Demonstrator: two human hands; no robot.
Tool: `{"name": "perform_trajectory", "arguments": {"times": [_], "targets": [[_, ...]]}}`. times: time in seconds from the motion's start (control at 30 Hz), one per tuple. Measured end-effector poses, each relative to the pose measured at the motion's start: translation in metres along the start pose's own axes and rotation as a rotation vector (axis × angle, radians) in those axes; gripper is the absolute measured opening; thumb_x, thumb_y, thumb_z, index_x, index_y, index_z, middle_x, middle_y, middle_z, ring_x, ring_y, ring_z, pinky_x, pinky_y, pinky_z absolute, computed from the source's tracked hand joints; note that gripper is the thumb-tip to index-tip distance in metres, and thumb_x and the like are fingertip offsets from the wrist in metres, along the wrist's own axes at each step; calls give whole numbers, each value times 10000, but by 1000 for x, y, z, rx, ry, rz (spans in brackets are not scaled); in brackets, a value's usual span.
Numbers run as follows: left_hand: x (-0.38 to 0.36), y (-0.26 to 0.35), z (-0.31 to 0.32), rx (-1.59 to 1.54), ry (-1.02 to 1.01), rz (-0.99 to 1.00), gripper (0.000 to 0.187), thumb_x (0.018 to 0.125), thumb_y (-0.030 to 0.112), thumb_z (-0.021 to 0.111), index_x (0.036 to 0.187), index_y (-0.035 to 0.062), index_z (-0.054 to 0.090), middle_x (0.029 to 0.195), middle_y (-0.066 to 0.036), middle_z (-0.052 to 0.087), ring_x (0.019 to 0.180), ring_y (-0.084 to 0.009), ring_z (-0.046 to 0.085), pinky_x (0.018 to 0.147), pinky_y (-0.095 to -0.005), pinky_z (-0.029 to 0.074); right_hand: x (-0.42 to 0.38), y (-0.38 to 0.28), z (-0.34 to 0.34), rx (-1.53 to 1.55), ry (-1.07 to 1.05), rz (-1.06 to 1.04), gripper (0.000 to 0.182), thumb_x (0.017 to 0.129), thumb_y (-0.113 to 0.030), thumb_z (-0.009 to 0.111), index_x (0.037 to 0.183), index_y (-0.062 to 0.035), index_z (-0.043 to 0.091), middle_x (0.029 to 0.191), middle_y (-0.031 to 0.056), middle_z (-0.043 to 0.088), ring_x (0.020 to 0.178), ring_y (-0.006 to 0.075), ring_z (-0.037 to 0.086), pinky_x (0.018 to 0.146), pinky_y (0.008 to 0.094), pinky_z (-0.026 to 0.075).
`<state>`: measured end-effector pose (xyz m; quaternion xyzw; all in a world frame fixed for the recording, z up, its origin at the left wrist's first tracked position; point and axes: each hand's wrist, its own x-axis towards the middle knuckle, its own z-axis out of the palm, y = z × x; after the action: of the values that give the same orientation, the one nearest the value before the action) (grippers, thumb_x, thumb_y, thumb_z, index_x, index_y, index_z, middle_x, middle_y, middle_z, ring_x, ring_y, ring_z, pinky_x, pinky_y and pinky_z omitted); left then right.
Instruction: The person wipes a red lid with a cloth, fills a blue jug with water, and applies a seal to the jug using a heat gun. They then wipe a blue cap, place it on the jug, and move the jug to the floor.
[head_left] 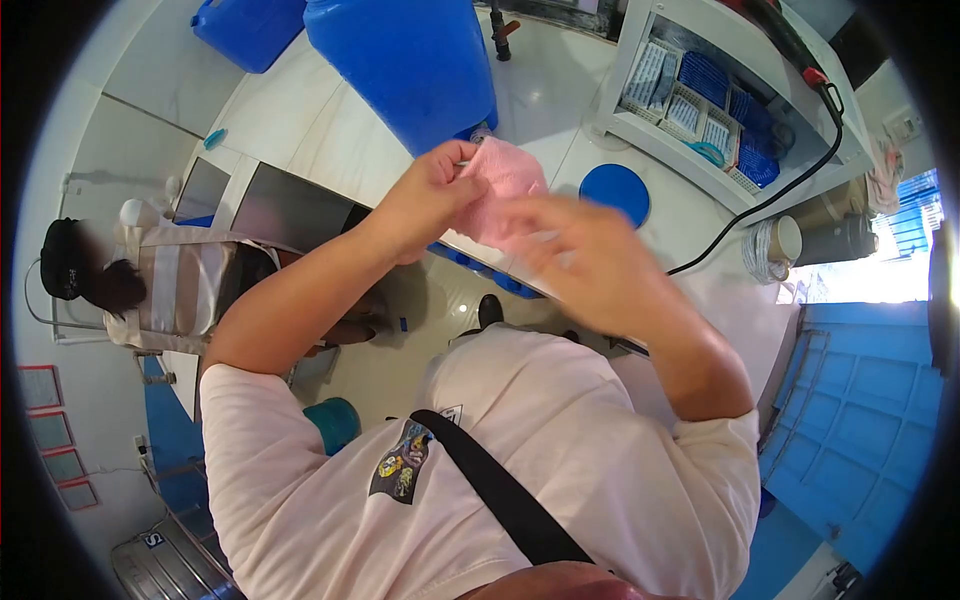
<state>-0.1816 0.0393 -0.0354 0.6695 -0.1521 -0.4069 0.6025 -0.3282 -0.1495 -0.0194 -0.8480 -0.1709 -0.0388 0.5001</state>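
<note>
Up in front of me, over the counter's edge, my left hand [425, 195] pinches a pink cloth [505, 178] by its left side. The cloth hangs loosely bunched between my two hands. At its lower right is my right hand [575, 250], smeared by motion, its fingers pointing left over the cloth; whether they grip it cannot be made out. Just behind the cloth stands a large blue jug [405, 65], with a small spout at its lower corner partly hidden by the cloth. A round blue lid [614, 195] lies on the counter to the right.
A white cabinet [620, 125] with baskets stands at the back right, a black cable [770, 205] running down past it. Another blue container [245, 32] is at the back left. A person in an apron [190, 280] is at the left. A teal bin [333, 425] stands on the floor.
</note>
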Motion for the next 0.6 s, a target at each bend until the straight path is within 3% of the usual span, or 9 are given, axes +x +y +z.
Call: {"name": "perform_trajectory", "arguments": {"times": [0.07, 0.1, 0.17, 0.2, 0.27, 0.33, 0.47, 0.53, 0.6], "targets": [[6, 4, -2, 161, 18, 227, 450, 983, 222, 644, 1371, 42, 509, 1214, -87, 642, 1103, -148, 634, 943, -311, 523, -1, 26, -20, 247, 272, 307, 364, 1056, -272, 553, 1362, -77, 578, 1237, 126, 672, 1157, 285, 658, 992, 411, 517], [8, 10, 1, 163, 17, 230, 450, 983, 222, 644, 1371, 42, 509, 1214, -87, 642, 1103, -148, 634, 943, -311, 523, 5, 37, -18, 245, 274, 304, 364, 1056, -272, 553, 1362, -77, 578, 1237, 126, 672, 1157, 285, 658, 992, 411, 517], [5, 29, 17, 543, 43, 401, 518, 944, 224, 694, 1396, 42, 520, 1302, -113, 634, 1176, -214, 625, 974, -348, 520, 14, 62, -3, 823, 544, 425, 388, 1093, -276, 469, 1418, -71, 521, 1325, 117, 633, 1210, 250, 635, 1030, 410, 514], [3, 32, 24, 548, 42, 406, 518, 944, 224, 694, 1396, 42, 520, 1302, -113, 634, 1176, -214, 625, 974, -348, 520, 20, 72, 8, 823, 547, 417, 388, 1093, -276, 469, 1418, -71, 521, 1325, 117, 633, 1210, 250, 635, 1030, 410, 514], [-6, 38, 36, 1252, -32, 866, 542, 901, 146, 728, 1405, 61, 547, 1417, -148, 584, 1211, -280, 614, 981, -379, 519, 36, 84, 22, 1317, 601, 399, 417, 1091, -270, 413, 1439, -55, 492, 1353, 121, 616, 1226, 278, 625, 1046, 419, 513], [-12, 58, 25, 1275, 15, 937, 571, 863, 131, 761, 1397, 76, 567, 1497, -184, 516, 1231, -311, 599, 956, -376, 527, 47, 84, 23, 1420, 561, 458, 434, 1078, -247, 369, 1440, -41, 488, 1365, 123, 607, 1239, 279, 616, 1049, 407, 507], [-2, 102, -68, 807, 457, 1244, 414, 953, 130, 672, 1341, 22, 575, 1452, -130, 548, 1209, -228, 590, 916, -327, 518, 85, 100, 25, 1515, 452, 68, 441, 1058, -191, 381, 1476, -60, 434, 1370, 107, 588, 1276, 272, 586, 1049, 386, 487], [16, 129, -122, 537, 628, 1219, 502, 1017, 269, 613, 1450, 48, 488, 1443, -167, 556, 1269, -300, 568, 1077, -396, 457, 117, 95, 19, 1112, 563, -191, 454, 1050, -117, 404, 1497, -63, 352, 1382, 95, 535, 1305, 227, 537, 1067, 355, 447], [48, 154, -166, 413, 646, 1226, 475, 1044, 288, 560, 1439, 38, 479, 1442, -151, 552, 1262, -256, 554, 1080, -382, 432, 148, 97, 12, 921, 545, -192, 477, 1061, -103, 441, 1506, -60, 275, 1435, 110, 439, 1351, 207, 453, 1120, 341, 371]]}}
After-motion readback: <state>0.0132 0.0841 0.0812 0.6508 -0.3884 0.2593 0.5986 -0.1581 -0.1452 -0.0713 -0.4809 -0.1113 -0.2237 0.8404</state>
